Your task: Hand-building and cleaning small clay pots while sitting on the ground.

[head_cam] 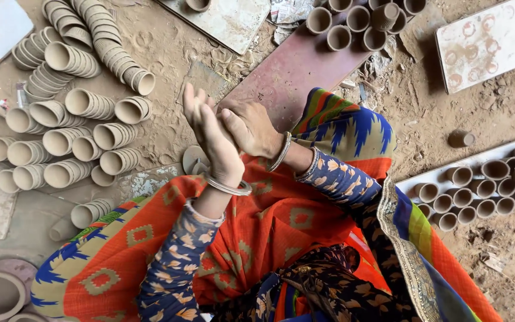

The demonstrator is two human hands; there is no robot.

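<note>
Where dirt floor (pixel 168 48) bears clay cups (pixel 67 119) | left hand (pixel 213 140), right hand (pixel 251 128) pressed together, empty

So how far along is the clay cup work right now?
Done: many nested stacks of clay cups lie on the sandy ground, and upright cups fill the red board and the white board. In hand: nothing; the left hand and right hand are pressed together, empty. Left: another white board shows only ring marks.
</note>
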